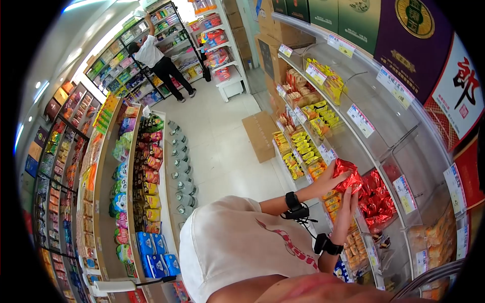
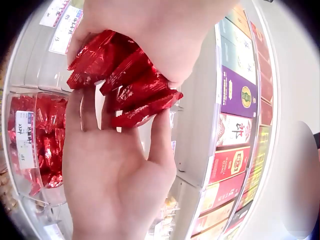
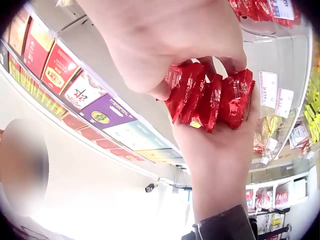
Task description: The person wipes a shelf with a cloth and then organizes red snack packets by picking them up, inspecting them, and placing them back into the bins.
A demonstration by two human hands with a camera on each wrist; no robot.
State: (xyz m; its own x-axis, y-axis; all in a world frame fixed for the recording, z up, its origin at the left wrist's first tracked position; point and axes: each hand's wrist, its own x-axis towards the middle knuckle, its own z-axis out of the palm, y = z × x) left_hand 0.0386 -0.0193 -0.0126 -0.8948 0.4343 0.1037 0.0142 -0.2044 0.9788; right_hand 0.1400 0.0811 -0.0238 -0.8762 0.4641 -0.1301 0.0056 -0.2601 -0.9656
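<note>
Several shiny red packets (image 1: pixel 346 175) (image 2: pixel 125 77) (image 3: pixel 210 97) are held in a row between both hands, beside the shelf. My left hand (image 1: pixel 328 184) (image 2: pixel 150 37) (image 3: pixel 215 157) grips them from one side, its fingers partly hidden behind them. From the opposite side my right hand (image 1: pixel 345 208) (image 2: pixel 117 170) (image 3: pixel 170 42) holds the same packets with thumb and fingers. A clear bin of similar red packets (image 1: pixel 376 202) (image 2: pixel 49 135) (image 3: pixel 250 9) is close by, with a price tag (image 2: pixel 26 140) on its front in the left wrist view.
Yellow snack packs (image 1: pixel 305 146) fill neighbouring bins, and large boxes (image 1: pixel 409 35) line the top shelf. A cardboard box (image 1: pixel 258 136) stands on the floor. Across the aisle are a snack rack (image 1: pixel 134 146) and large bottles (image 1: pixel 183 166); a person (image 1: pixel 156 60) reaches up at the far shelves.
</note>
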